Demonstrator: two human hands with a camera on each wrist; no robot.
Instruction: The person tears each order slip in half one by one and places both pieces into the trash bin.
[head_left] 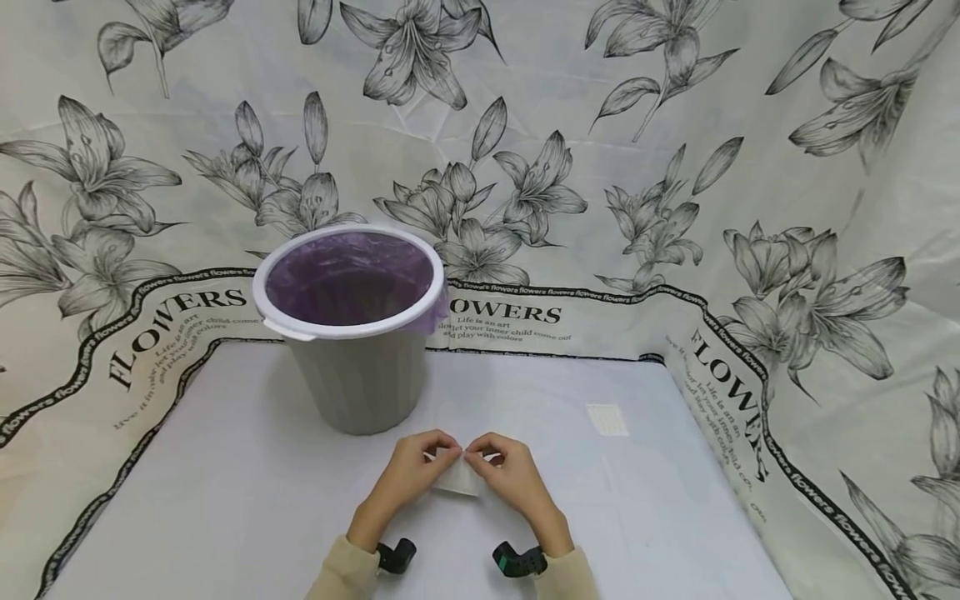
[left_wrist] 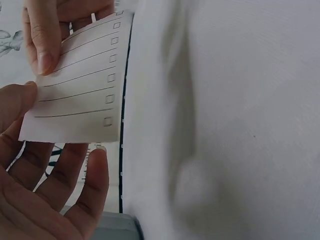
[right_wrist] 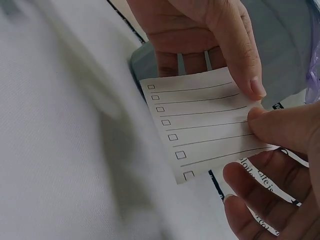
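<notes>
A small white sheet of checklist paper (head_left: 460,478), printed with lines and a column of checkboxes, is held up between both hands. My left hand (head_left: 417,468) pinches its upper edge between thumb and fingers. Right beside it, my right hand (head_left: 513,473) pinches the same edge, the two thumb tips almost meeting at the middle. In the left wrist view the printed side of the paper (left_wrist: 82,82) faces the camera, slightly bowed. The right wrist view shows the thumbs over the front of the paper (right_wrist: 200,122) and fingers behind it.
A grey trash bin (head_left: 360,379) with a white rim and a purple liner (head_left: 345,279) stands beyond the hands to the left. Another small paper piece (head_left: 607,419) lies on the white table (head_left: 660,517) to the right. Flower-printed cloth (head_left: 540,250) surrounds the table.
</notes>
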